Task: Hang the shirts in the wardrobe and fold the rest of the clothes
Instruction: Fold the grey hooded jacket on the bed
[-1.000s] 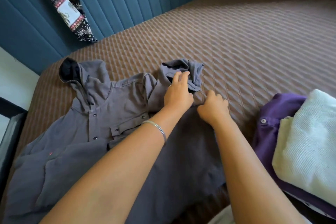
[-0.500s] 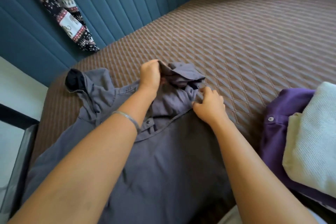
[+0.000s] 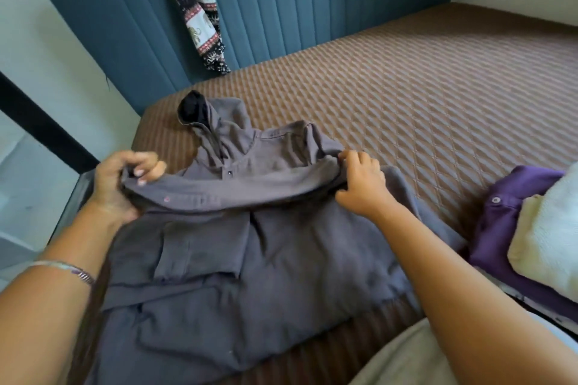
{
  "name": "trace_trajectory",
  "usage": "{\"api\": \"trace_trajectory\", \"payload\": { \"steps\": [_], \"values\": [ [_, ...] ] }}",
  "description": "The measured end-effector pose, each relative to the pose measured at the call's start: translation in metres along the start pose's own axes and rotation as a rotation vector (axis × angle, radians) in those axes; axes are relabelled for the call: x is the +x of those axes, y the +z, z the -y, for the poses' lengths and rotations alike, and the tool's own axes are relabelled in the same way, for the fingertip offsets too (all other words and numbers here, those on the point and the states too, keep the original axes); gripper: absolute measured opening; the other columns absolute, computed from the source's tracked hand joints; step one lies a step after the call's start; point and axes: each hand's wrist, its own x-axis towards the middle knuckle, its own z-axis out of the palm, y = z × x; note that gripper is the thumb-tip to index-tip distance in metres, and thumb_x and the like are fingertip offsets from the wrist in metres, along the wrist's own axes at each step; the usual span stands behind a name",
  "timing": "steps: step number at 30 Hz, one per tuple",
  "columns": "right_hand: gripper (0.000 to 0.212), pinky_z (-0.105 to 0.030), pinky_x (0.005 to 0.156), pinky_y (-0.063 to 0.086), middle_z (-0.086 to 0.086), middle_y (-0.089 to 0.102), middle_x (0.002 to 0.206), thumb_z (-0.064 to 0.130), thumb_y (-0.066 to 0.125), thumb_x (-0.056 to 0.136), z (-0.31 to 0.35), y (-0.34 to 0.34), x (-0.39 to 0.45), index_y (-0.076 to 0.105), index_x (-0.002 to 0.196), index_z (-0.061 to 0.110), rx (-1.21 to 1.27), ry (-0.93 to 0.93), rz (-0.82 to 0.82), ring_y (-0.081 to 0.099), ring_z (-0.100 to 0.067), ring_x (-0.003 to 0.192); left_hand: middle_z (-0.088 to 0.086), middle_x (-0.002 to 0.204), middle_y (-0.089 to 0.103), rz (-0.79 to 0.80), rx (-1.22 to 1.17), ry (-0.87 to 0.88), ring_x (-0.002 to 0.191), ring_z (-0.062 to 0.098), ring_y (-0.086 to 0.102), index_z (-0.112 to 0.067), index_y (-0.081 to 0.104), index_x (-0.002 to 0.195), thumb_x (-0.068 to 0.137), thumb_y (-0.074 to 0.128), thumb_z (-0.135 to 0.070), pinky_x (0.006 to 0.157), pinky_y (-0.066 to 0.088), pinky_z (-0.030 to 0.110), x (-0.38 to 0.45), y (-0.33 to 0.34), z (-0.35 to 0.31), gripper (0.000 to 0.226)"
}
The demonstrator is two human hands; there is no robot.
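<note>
The grey hooded shirt lies front-up on the brown quilted bed, its hood pointing toward the blue headboard. A sleeve is stretched across the chest as a taut band between the two hands. The left hand pinches the cuff end, fingers curled round the cloth with the thumb tip showing on top. The right hand grips the shoulder end, fingers curled over the fold and knuckles up.

The fabric looks soft, light and limp; it creases easily and sags wherever unsupported, so it is likely best held at seams, cuff and shoulder, where the cloth is doubled and firmer. The snaps and chest pocket below the fingers add slight bulk.

Just right of the right hand's wrist lie a purple garment and a cream knit upon it. Beyond the left hand's fingers, patterned cloth hangs over the headboard.
</note>
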Motion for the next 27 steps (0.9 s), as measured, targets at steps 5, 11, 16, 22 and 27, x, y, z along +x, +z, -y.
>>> {"api": "trace_trajectory", "payload": {
  "steps": [5,11,16,22,27],
  "values": [
    [0.067,-0.048,0.099,0.034,-0.01,0.038,0.144,0.032,0.063,0.086,0.001,0.013,-0.008,0.031,0.143,0.02,-0.156,0.031,0.065,0.034,-0.036,0.129,-0.004,0.049,0.047,-0.642,0.967,-0.102,0.05,0.011,0.04,-0.006,0.049,0.066,0.063,0.063,0.0,0.049,0.033,0.022,-0.041,-0.021,0.031,0.015],
    [0.021,-0.047,0.094,0.027,-0.003,0.058,0.111,0.02,0.053,0.089,-0.006,0.006,-0.01,0.054,0.109,0.025,-0.19,0.096,0.036,0.038,-0.03,0.115,0.016,0.1,0.069,-0.386,1.747,-1.043,0.077,0.025,0.063,-0.01,0.066,0.101,0.073,0.068,-0.009,0.062,0.048,0.027,-0.033,-0.008,0.039,0.028],
    [0.012,-0.048,0.093,0.025,-0.001,0.059,0.088,0.012,0.052,0.081,-0.003,-0.005,-0.006,0.057,0.086,0.022,-0.154,0.154,0.05,0.043,-0.027,0.102,0.007,0.102,0.067,-0.494,1.765,-0.557,0.097,0.024,0.061,-0.004,0.067,0.101,0.083,0.072,-0.019,0.079,0.047,0.029,0.02,0.042,0.053,0.024],
    [0.033,-0.046,0.091,0.028,-0.002,0.051,0.115,0.023,0.062,0.083,-0.01,0.002,0.002,0.051,0.114,0.025,-0.108,0.005,0.124,0.041,-0.029,0.114,0.004,0.082,0.061,-0.487,1.246,-0.225,0.076,0.015,0.054,-0.006,0.068,0.093,0.088,0.07,-0.027,0.068,0.042,0.024,0.103,0.087,0.093,0.022],
    [0.018,-0.044,0.09,0.026,0.005,0.052,0.099,0.027,0.062,0.086,-0.017,0.005,0.007,0.062,0.103,0.033,-0.089,-0.073,0.049,0.044,-0.025,0.111,0.008,0.088,0.058,-0.594,0.923,-0.206,0.059,0.013,0.043,-0.012,0.063,0.101,0.095,0.061,-0.024,0.05,0.038,0.021,0.17,0.111,0.127,0.014]
  ]
}}
